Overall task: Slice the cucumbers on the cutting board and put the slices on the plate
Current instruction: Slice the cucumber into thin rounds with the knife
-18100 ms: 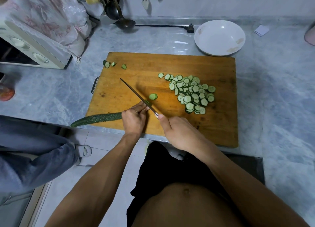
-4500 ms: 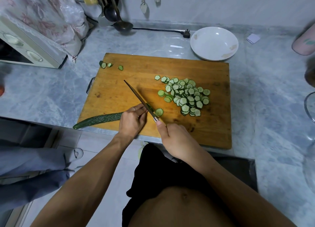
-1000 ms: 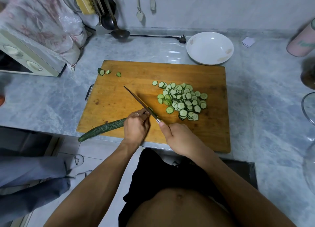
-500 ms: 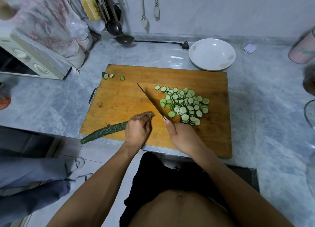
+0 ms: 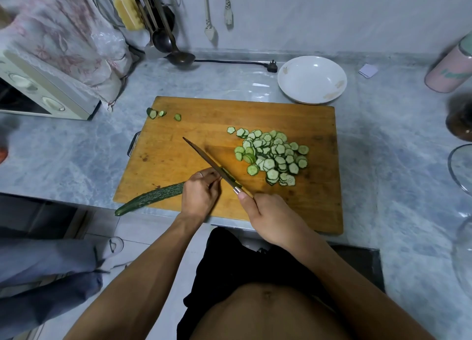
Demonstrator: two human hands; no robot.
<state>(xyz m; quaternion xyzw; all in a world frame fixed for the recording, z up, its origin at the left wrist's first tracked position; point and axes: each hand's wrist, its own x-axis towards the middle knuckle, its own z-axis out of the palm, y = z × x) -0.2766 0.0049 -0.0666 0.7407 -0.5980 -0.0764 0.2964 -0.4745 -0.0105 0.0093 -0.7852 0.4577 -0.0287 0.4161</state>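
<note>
board: cutting board [image 5: 194, 125] lies mid worktop [image 5: 63, 145], near edge toward the person
plate: plate [image 5: 312, 79] behind board's far right corner, on worktop
slices: pile of slices [image 5: 274, 156] on board's right half; three end pieces [image 5: 163, 113] at far left corner
cucumber: cucumber [image 5: 150, 198] on board's near left, tail overhanging worktop edge
hands: left hand [image 5: 200, 193] on cucumber's cut end; right hand [image 5: 268, 216] right of it holds knife [image 5: 208, 161], blade between left hand and pile
oven: oven [image 5: 38, 89] far left on worktop

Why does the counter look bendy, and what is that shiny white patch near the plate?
Head view: the wide-angle lens bows the counter and wall edges; the patch is light glaring off the wet-looking marble left of the plate; the pink cup at the right edge is smeared; the cucumber slices stay sharp.
</note>
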